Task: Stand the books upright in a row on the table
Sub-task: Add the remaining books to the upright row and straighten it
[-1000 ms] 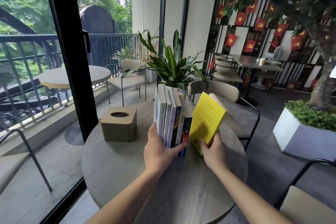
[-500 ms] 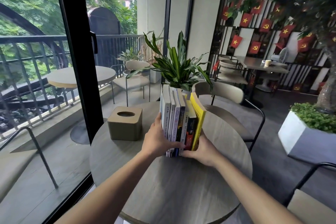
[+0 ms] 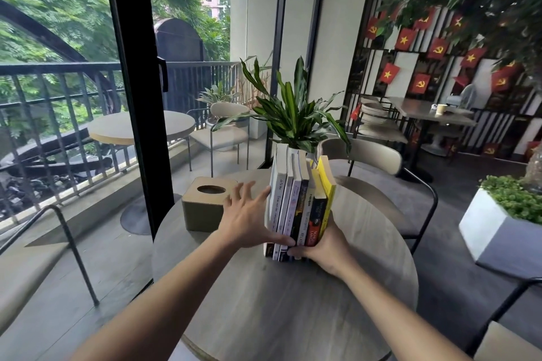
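Note:
Several books point(image 3: 296, 202) stand upright, spines toward me, in a tight row on the round grey table point(image 3: 287, 302). The rightmost is a yellow book point(image 3: 328, 184), pressed against the others. My left hand point(image 3: 249, 220) lies flat against the row's left side, fingers spread, thumb across the lower spines. My right hand point(image 3: 325, 246) cups the right side at the base, under the yellow book, fingers partly hidden behind the row.
A tan tissue box point(image 3: 205, 202) sits left of the books. A potted plant point(image 3: 296, 117) stands just behind the row. Chairs ring the table: one behind point(image 3: 369, 155), one at right front point(image 3: 510, 331). A white planter point(image 3: 504, 231) stands at right, a glass door frame point(image 3: 132, 91) at left.
The yellow book, held tilted apart at the right a second ago, now stands against the row. My right hand dropped to the row's base; my left hand's fingers spread.

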The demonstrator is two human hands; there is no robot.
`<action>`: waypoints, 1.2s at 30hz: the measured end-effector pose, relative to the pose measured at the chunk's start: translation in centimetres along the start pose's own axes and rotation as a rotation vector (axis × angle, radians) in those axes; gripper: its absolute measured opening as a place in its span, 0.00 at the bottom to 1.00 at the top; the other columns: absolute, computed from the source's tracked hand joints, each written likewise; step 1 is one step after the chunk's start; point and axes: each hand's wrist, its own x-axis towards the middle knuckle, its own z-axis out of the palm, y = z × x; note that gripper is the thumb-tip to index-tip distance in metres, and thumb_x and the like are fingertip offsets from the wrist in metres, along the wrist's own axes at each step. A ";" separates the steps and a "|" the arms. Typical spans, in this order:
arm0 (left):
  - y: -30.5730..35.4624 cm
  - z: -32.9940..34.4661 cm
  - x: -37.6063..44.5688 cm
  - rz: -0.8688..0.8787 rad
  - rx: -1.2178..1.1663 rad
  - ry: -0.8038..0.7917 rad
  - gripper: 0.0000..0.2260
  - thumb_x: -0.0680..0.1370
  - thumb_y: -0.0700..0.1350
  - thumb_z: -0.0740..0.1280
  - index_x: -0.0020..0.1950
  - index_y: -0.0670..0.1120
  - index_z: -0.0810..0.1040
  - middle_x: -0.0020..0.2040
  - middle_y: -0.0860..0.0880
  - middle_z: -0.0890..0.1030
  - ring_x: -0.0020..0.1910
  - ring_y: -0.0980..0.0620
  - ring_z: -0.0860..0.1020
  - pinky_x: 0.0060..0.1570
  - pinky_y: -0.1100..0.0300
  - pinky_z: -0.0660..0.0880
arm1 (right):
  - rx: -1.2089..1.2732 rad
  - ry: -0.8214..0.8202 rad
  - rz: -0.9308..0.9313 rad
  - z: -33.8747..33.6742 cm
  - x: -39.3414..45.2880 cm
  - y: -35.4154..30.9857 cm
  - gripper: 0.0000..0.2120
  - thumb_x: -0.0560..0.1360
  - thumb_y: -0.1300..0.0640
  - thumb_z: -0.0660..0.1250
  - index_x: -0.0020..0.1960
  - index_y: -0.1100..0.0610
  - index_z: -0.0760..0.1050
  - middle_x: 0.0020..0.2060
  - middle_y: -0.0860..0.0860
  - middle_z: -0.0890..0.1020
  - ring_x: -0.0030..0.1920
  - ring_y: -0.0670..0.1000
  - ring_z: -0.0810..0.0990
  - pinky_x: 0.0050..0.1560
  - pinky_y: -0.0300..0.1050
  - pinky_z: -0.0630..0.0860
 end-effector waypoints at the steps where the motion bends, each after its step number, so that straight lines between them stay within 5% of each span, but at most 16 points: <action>1: -0.5 -0.2 0.3 0.001 -0.012 -0.044 0.64 0.47 0.86 0.60 0.79 0.59 0.55 0.79 0.44 0.51 0.76 0.40 0.45 0.73 0.34 0.50 | -0.004 0.010 -0.010 0.0 0.0 0.0 0.49 0.47 0.43 0.84 0.59 0.32 0.58 0.53 0.34 0.76 0.53 0.33 0.74 0.47 0.27 0.69; 6: -3.2 -0.7 1.7 0.000 -0.050 -0.161 0.63 0.46 0.86 0.62 0.78 0.67 0.51 0.81 0.49 0.44 0.78 0.41 0.39 0.71 0.28 0.42 | -0.009 0.032 -0.028 0.1 -0.1 0.1 0.49 0.47 0.39 0.83 0.59 0.26 0.57 0.54 0.32 0.76 0.56 0.26 0.70 0.47 0.23 0.68; 15: -2.8 0.1 1.7 0.033 -0.075 -0.119 0.67 0.46 0.85 0.63 0.80 0.58 0.52 0.80 0.49 0.54 0.77 0.44 0.50 0.73 0.37 0.50 | -0.038 0.040 -0.045 0.5 0.1 0.6 0.48 0.47 0.37 0.82 0.59 0.28 0.59 0.53 0.29 0.75 0.56 0.29 0.72 0.49 0.25 0.68; 22: 0.4 0.1 0.8 0.119 -0.214 0.000 0.61 0.50 0.78 0.73 0.76 0.49 0.63 0.67 0.49 0.70 0.64 0.50 0.64 0.65 0.54 0.63 | -0.051 0.023 -0.038 0.3 0.1 0.5 0.47 0.48 0.39 0.83 0.58 0.26 0.59 0.53 0.29 0.75 0.54 0.27 0.71 0.48 0.27 0.68; 31: 0.9 -0.5 0.0 0.046 -0.365 0.028 0.59 0.53 0.68 0.80 0.77 0.46 0.61 0.69 0.48 0.70 0.67 0.50 0.66 0.65 0.55 0.66 | -0.038 -0.026 -0.030 0.3 0.1 0.2 0.48 0.50 0.43 0.84 0.64 0.37 0.62 0.55 0.32 0.75 0.56 0.34 0.72 0.50 0.27 0.67; 36: 0.6 -0.4 -0.3 0.035 -0.286 0.006 0.58 0.55 0.73 0.75 0.78 0.48 0.59 0.69 0.48 0.71 0.65 0.48 0.67 0.64 0.53 0.67 | -0.038 -0.124 -0.020 -0.5 0.2 0.2 0.46 0.53 0.42 0.82 0.61 0.30 0.58 0.56 0.32 0.74 0.59 0.37 0.72 0.55 0.33 0.69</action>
